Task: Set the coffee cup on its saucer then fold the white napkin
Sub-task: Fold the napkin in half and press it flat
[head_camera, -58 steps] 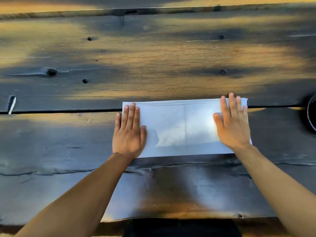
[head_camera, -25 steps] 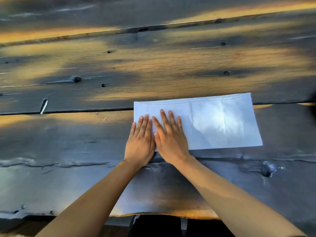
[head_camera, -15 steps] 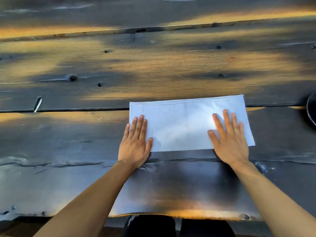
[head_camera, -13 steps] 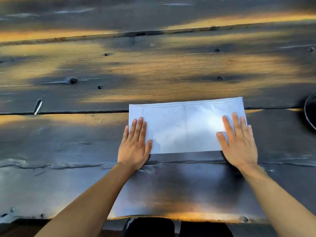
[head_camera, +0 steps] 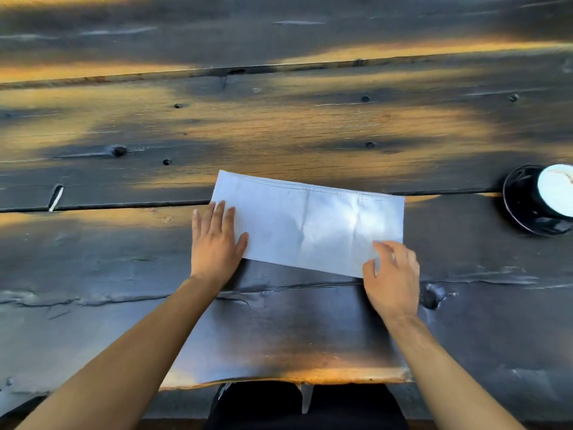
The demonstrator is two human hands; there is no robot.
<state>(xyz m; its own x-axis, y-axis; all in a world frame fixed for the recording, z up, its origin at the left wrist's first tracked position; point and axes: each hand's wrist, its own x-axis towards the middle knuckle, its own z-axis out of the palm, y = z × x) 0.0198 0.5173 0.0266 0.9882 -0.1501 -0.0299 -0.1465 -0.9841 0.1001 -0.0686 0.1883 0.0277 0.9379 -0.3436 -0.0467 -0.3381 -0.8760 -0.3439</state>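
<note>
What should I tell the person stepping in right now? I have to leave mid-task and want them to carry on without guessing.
Left hand: flat, pressing the left end of the white napkin.
Right hand: fingers curled, pinching the napkin's near right corner.
The napkin lies as a long folded strip on the dark wooden table, slightly skewed.
The coffee cup sits on its black saucer at the table's right edge, partly cut off by the frame.
Done: cup on saucer; napkin folded at least once.
Left: probably bring the right end over to the left, then flatten the crease.
</note>
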